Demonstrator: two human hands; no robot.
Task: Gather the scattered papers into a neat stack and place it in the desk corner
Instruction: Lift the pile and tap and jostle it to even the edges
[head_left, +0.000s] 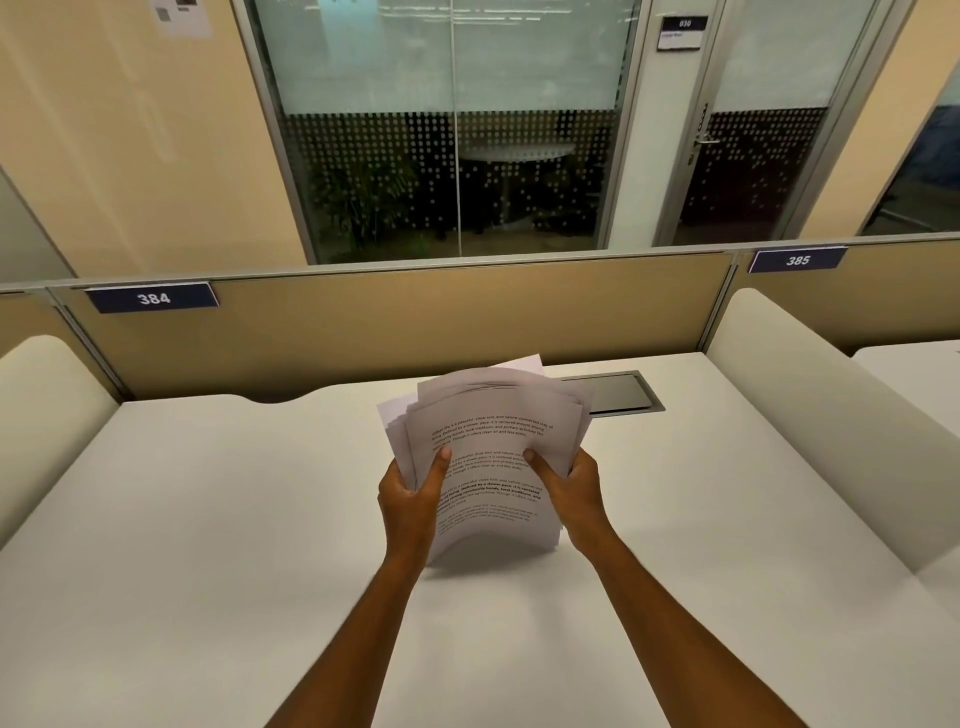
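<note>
A bundle of several white printed papers (491, 426) stands on its lower edge on the white desk (218, 519), near the middle. The sheets are uneven at the top and fan out to the left. My left hand (413, 493) grips the bundle's left side, thumb on the front page. My right hand (569, 486) grips the right side the same way. The lower part of the bundle bows toward me above the desk surface.
A grey cable hatch (618, 393) is set into the desk behind the papers. A tan partition (415, 322) with labels 384 and 385 closes the far edge. Cream side dividers stand at the left (47, 395) and right (810, 405).
</note>
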